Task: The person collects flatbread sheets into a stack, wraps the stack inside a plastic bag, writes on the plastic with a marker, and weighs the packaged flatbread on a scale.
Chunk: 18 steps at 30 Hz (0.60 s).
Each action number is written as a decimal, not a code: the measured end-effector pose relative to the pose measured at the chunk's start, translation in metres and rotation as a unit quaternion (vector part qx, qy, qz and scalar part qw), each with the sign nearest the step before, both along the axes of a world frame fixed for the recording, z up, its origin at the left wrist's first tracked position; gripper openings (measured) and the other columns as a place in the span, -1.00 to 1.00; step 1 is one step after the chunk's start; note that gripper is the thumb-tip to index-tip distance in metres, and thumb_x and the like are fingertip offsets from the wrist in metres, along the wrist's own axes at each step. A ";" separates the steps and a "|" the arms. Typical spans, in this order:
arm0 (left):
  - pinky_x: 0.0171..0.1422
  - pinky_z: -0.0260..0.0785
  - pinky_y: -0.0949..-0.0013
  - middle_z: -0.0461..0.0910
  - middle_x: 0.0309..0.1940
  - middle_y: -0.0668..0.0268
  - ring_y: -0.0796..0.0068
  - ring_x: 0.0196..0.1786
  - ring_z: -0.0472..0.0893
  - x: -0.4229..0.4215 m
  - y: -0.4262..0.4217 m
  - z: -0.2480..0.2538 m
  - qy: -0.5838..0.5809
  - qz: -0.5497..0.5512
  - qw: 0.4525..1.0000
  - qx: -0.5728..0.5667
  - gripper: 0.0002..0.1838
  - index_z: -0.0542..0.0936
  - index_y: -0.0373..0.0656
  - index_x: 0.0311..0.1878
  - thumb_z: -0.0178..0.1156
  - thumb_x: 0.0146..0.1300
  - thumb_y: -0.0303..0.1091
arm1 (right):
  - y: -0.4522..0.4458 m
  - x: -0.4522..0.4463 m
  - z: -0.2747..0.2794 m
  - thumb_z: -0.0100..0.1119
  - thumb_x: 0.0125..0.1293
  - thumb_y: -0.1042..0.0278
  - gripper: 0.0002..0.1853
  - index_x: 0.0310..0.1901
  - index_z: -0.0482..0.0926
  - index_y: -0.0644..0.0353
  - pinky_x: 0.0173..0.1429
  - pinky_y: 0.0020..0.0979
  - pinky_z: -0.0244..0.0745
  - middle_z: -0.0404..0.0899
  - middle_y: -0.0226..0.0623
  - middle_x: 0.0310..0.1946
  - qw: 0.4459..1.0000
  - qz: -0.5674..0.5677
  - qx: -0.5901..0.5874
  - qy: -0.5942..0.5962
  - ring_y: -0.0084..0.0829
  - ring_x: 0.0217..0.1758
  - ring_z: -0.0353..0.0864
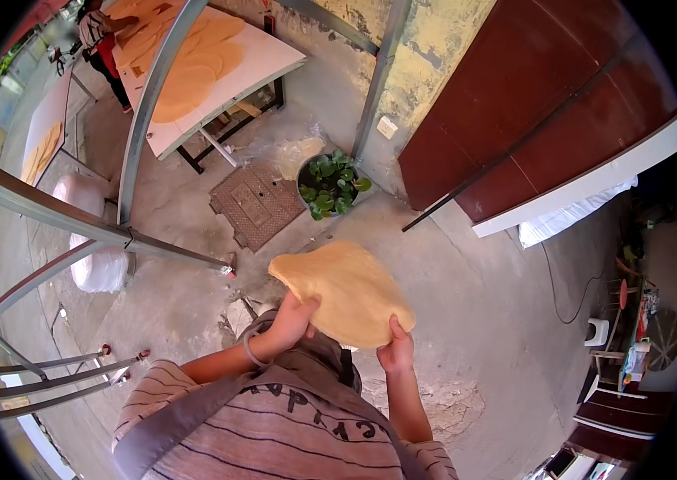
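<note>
A white-topped table (270,60) is seen at eleven o'clock, while at the dial's centre a curved tan sheet (346,288) is held, clamped at its eight o'clock edge by the left hand (294,320) and at four o'clock by the right hand (397,351).

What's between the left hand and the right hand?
The tan sheet: it spans the gap, gripped near its lower left by the left hand and at its right end by the right hand, as the head view shows.
</note>
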<state>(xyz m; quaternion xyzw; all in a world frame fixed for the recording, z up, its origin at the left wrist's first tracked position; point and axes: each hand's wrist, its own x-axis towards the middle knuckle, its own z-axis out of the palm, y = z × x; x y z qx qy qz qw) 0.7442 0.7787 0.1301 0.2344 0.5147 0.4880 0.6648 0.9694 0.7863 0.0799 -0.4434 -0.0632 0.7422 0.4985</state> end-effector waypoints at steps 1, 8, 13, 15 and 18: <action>-0.77 0.16 0.61 0.46 -0.42 0.34 0.64 -0.72 0.35 -0.004 0.007 0.001 -0.003 0.009 1.000 -0.005 -0.73 0.29 -0.19 0.01 -0.07 0.27 -0.35 | 0.014 -0.007 0.010 -0.05 0.30 0.35 -0.61 0.15 0.26 0.25 0.19 -0.30 0.31 0.39 -0.26 0.08 1.000 -0.010 0.013 -0.024 -0.35 0.13 0.39; -0.71 0.13 0.59 0.48 -0.55 0.35 0.62 -0.70 0.37 -0.052 0.077 -0.035 -0.117 -0.025 0.991 -0.058 -0.82 0.43 -0.23 -0.20 -0.02 0.23 -0.34 | 0.074 -0.057 0.036 -0.03 0.29 0.39 -0.62 0.11 0.26 0.28 0.13 -0.33 0.35 0.43 -0.20 -0.03 0.981 -0.120 0.057 -0.144 -0.37 0.03 0.43; -0.69 0.05 0.54 0.49 -0.47 0.35 0.62 -0.70 0.30 -0.064 0.129 -0.071 -0.187 -0.161 0.957 -0.153 -0.84 0.44 -0.19 -0.22 0.00 0.21 -0.32 | 0.081 -0.069 0.042 -0.02 0.29 0.39 -0.62 0.11 0.26 0.33 0.16 -0.34 0.33 0.41 -0.20 0.00 0.948 -0.203 0.067 -0.235 -0.37 0.05 0.42; -0.68 0.03 0.53 0.49 -0.45 0.34 0.62 -0.70 0.28 -0.057 0.145 -0.087 -0.190 -0.194 0.946 -0.175 -0.85 0.44 -0.17 -0.24 0.01 0.22 -0.31 | 0.089 -0.063 0.039 -0.03 0.30 0.40 -0.62 0.11 0.25 0.33 0.16 -0.34 0.33 0.40 -0.20 0.01 0.940 -0.225 0.052 -0.252 -0.37 0.05 0.41; -0.67 0.05 0.51 0.51 -0.46 0.28 0.60 -0.71 0.27 -0.047 0.173 -0.100 -0.158 -0.220 0.925 -0.267 -0.85 0.44 -0.14 -0.25 0.02 0.21 -0.29 | 0.112 -0.057 0.024 -0.03 0.30 0.40 -0.62 0.12 0.25 0.32 0.15 -0.35 0.33 0.40 -0.21 0.01 0.936 -0.255 0.024 -0.241 -0.37 0.05 0.42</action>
